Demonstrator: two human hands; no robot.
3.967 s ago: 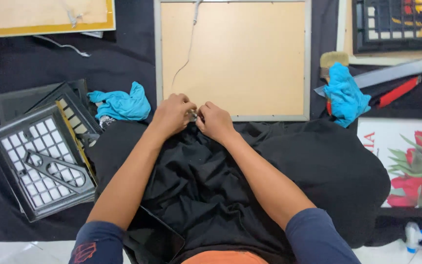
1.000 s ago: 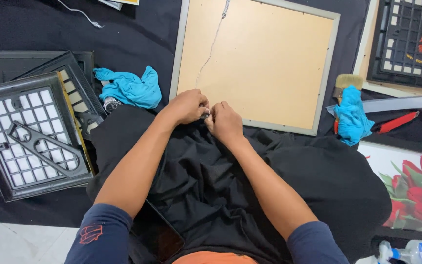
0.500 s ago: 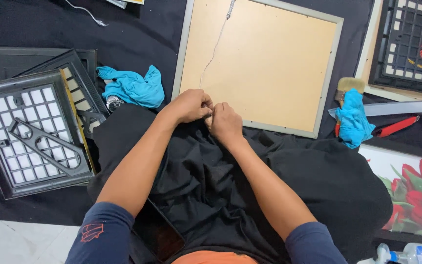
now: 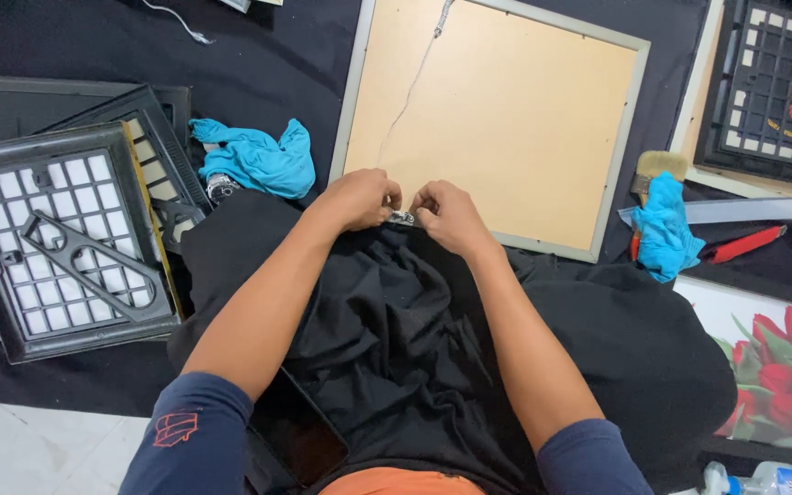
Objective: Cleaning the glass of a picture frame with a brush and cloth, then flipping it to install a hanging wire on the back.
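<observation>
Pinching a small metal fitting point(image 4: 402, 218) at the near edge of the picture frame point(image 4: 506, 119), both hands are brought close together: the left hand point(image 4: 359, 197) and right hand point(image 4: 446, 213) are each closed on the fitting from opposite sides, fingertips almost touching. The frame is seen lying back-side up on the black-covered worktop point(image 4: 258, 64), at 12 o'clock from the hands, its tan backing board marked by a thin crack running from the top edge. The fitting is judged light, stiff and slippery, best gripped by fingertips at its two ends; whether it is fastened to the frame cannot be told. The frame itself is judged rigid but fragile at the thin backing, better held by the grey rim than the board. A black cloth point(image 4: 433, 348) is draped over the lap beneath the forearms. At 9 o'clock a crumpled blue rag point(image 4: 258, 160) and stacked dark lattice frames point(image 4: 57, 243) are noted; at 3 o'clock a brush wrapped in blue cloth point(image 4: 662, 225) and a red-handled tool point(image 4: 744, 243); at 4 o'clock a print of red flowers point(image 4: 781, 353).
</observation>
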